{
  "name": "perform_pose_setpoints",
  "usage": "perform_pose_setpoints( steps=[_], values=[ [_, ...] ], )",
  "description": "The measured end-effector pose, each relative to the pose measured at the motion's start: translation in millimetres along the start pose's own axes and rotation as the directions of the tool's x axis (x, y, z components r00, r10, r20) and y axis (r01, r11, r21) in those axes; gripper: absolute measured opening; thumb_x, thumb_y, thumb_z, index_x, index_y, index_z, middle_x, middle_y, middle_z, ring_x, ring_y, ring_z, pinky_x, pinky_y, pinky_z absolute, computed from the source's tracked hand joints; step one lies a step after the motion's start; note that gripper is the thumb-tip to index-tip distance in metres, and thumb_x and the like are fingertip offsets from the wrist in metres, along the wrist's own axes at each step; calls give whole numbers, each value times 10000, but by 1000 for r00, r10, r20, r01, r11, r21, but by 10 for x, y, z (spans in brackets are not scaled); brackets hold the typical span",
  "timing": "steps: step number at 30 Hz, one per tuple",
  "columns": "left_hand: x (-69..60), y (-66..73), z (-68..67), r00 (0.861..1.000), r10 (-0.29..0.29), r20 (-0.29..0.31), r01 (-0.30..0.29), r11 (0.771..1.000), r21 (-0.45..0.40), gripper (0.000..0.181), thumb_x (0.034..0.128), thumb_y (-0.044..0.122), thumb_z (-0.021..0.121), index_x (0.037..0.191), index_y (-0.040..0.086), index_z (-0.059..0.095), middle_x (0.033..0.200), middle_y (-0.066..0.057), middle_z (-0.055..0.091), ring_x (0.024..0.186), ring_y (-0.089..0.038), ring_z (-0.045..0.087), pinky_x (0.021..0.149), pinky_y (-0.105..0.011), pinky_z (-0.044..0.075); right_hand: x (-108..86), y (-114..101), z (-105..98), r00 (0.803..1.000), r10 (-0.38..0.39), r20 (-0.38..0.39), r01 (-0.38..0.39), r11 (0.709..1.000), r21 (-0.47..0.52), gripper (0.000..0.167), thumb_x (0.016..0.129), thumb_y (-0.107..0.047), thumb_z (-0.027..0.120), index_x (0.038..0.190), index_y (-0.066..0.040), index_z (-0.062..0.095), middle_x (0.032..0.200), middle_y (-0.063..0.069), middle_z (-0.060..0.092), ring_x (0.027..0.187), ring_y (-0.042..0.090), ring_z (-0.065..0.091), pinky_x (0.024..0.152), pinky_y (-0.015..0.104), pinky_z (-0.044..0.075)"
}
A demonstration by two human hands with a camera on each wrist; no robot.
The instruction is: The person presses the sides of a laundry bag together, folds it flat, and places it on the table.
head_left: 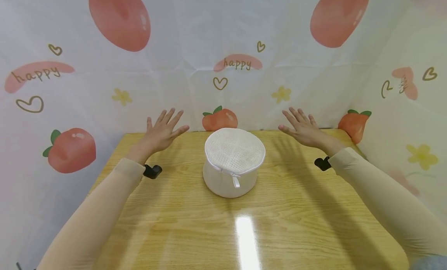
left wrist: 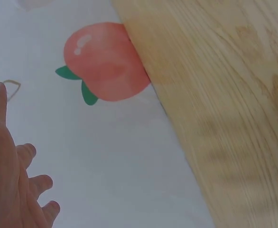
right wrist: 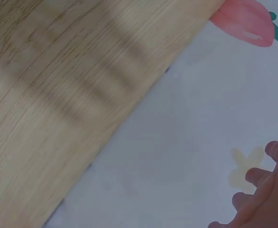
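A white mesh-topped bag [head_left: 234, 151] stands on a wooden table [head_left: 174, 231], a small white tab [head_left: 236, 181] hanging at its near side. The left hand [head_left: 162, 131] and right hand [head_left: 304, 130], fingers spread wide, hover on either side, apart from it, before a fruit-print cloth [head_left: 188, 33].
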State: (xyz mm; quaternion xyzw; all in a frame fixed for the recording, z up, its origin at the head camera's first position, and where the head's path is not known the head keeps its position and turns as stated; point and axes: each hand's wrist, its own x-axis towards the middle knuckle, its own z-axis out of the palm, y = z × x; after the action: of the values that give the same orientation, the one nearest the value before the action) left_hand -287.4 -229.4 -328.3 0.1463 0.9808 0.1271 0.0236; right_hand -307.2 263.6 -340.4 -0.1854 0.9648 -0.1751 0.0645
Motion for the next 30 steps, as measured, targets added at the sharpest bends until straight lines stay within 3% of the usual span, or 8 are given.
perform_pose_setpoints(
  steps=[16,30],
  values=[
    [-41,234,0,996,85,-38,-85,996,13,799,1064,679,327,1695,242,108,1750,-126,19,1594,-403,-30,1133,-795,-81,-64,-185,6,996,-88,-11,89,996,16,781,1106,-550,380,1691,-143,58,1742,154,-67,1579,405,-143,1193,678,-135],
    [-129,392,-19,991,132,1,-132,990,-47,812,1054,711,272,1695,261,61,1752,-112,-6,1597,-382,-50,1148,-777,-80,-119,-351,76,989,-149,2,149,988,38,771,1105,-555,377,1694,-171,59,1747,116,-66,1582,362,-162,1210,653,-120]
  ],
)
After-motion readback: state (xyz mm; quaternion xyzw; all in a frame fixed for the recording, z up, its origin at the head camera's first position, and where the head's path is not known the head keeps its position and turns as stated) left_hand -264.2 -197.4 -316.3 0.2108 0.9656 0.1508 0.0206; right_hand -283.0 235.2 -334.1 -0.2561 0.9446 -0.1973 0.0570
